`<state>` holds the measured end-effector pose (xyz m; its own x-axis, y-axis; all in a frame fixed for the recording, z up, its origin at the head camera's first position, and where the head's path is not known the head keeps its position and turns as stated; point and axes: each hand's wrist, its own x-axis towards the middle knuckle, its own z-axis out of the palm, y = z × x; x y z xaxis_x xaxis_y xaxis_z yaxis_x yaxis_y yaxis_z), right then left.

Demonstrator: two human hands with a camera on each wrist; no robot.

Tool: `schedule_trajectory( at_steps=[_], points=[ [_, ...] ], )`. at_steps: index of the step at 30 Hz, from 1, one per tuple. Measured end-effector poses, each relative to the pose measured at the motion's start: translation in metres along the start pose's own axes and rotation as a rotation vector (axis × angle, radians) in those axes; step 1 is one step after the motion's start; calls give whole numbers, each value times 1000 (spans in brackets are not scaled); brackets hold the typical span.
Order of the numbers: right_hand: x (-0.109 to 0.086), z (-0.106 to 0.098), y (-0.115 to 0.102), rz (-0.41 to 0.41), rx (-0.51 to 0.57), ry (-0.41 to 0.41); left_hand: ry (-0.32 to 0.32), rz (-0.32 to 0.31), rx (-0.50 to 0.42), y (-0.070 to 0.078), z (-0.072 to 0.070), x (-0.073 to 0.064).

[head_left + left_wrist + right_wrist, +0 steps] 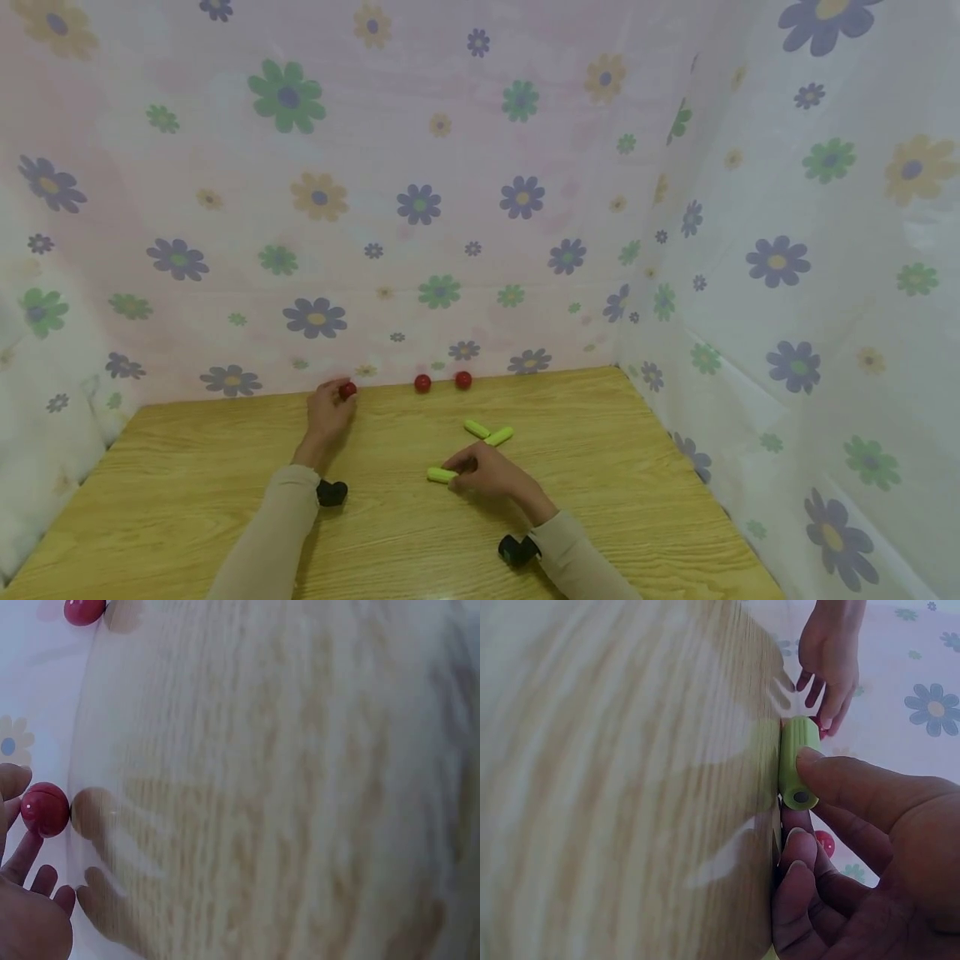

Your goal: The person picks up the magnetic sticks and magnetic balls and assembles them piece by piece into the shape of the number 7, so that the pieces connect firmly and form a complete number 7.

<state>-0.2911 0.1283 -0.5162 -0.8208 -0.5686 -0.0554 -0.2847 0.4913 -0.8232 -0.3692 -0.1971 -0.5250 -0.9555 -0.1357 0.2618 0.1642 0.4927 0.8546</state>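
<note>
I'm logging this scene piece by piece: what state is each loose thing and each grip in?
Left grip: pinching the left red ball.
Right grip: pinching the nearest green stick.
Middle red ball: unheld, on the table.
Right red ball: unheld, on the table.
Farthest green stick: unheld, lying flat.
Remaining green stick: unheld, lying flat.

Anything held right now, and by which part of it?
Right hand: a green cylinder, pinched near its dark-spotted end. Left hand: a red ball, gripped by its sides.
</note>
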Motion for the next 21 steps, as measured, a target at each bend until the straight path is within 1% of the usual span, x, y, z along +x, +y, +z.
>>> schedule_trajectory(
  at_steps=[4, 6, 8, 11, 14, 16, 18, 21],
  points=[
    [0, 0, 0, -4, -10, 0, 22, -29, 4, -7, 0, 1],
    [0, 0, -1, -10, -19, -1, 27, -43, 21, -9, 0, 0],
    [-1, 0, -2, -13, -28, 0, 28, -44, 46, -10, -1, -2],
    [-2, 1, -3, -29, -43, -6, 22, -39, 49, -9, -3, -7],
    [-2, 0, -5, -42, -59, -10, -1, -35, 9, -6, -6, -13],
    [-3, 0, -5, -48, -73, -11, -21, -47, -33, -4, -8, -17],
    [-3, 0, -4, -49, -82, -7, -42, -66, -73, -3, -9, -20],
    [-3, 0, -3, -50, -86, -2, -76, -114, -149, -1, -9, -24]
  ],
)
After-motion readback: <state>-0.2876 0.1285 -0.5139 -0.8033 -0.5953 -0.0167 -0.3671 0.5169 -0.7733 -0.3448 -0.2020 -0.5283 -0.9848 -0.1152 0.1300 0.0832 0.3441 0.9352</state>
